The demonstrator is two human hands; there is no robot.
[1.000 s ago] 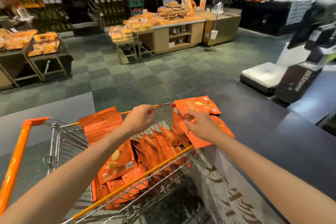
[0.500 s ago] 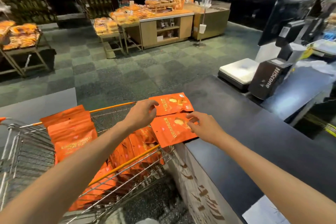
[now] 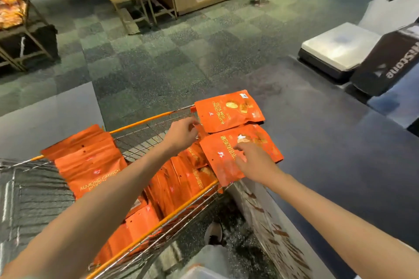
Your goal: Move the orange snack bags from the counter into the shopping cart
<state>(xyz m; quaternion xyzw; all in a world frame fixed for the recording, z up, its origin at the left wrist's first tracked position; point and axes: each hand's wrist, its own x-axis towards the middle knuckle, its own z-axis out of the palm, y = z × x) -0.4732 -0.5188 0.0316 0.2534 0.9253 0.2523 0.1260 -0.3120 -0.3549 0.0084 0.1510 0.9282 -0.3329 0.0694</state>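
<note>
Both bags [image 3: 229, 111] have been laid flat on the tabletop [image 3: 328, 154] edge beside the cart [image 3: 158, 226]. Light, floppy, slick pouches; corners are best pinched. Right hand [image 3: 255, 162] presses spread-fingered; left hand [image 3: 182, 135] pinches a corner.

Two orange snack bags [image 3: 229, 112] lying on dark tabletop [image 3: 317, 142] at center frame. Right hand [image 3: 254, 161] pressing nearer bag [image 3: 226, 156]; left hand [image 3: 181, 136] pinching farther bag's corner. Shopping cart [image 3: 158, 229] at lower left holding more bags.

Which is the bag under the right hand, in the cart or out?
Out: the near bag lies flat on the counter, edge overhanging the cart.
</note>
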